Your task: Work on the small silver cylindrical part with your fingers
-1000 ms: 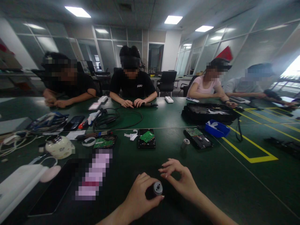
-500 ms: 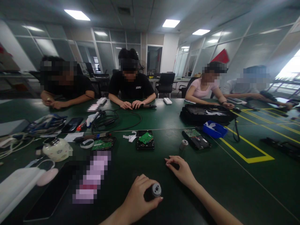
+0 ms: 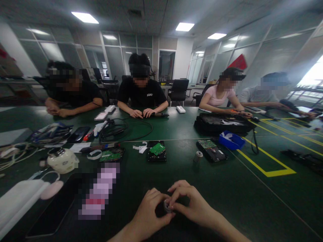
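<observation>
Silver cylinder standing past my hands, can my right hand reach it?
Probably yes: nothing visibly blocks your right hand from the standing cylinder, though its fingers are at the held cylinder.

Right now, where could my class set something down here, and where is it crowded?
Bare green tabletop lies between the right forearm and the yellow tape outline, and between the left hand and the black rectangular device under a green circuit board. Crowded: left, around the cream patterned jar.
</observation>
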Action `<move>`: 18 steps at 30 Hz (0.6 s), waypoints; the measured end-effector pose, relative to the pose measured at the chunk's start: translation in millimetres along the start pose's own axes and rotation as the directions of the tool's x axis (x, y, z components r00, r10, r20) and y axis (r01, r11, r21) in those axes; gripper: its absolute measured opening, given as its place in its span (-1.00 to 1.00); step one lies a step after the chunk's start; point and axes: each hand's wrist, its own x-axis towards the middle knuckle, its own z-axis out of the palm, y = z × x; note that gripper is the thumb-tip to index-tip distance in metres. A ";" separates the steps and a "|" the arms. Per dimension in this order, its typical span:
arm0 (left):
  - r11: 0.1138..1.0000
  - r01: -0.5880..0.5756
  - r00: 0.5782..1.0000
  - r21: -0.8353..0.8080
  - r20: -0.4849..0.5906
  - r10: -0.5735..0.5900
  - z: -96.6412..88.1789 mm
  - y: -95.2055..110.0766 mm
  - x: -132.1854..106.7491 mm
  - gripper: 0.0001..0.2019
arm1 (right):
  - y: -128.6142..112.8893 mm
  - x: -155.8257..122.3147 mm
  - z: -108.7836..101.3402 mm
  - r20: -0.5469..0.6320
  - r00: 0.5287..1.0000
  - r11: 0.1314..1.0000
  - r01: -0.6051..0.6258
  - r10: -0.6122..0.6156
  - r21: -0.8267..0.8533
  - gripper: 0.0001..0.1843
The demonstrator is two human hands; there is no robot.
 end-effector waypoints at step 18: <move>1.000 0.000 1.000 0.022 0.016 0.000 -0.9 0.7 0.5 -0.78 | 3.3 -0.8 -4.4 -0.150 0.988 0.999 -0.031 0.024 -0.044 -0.87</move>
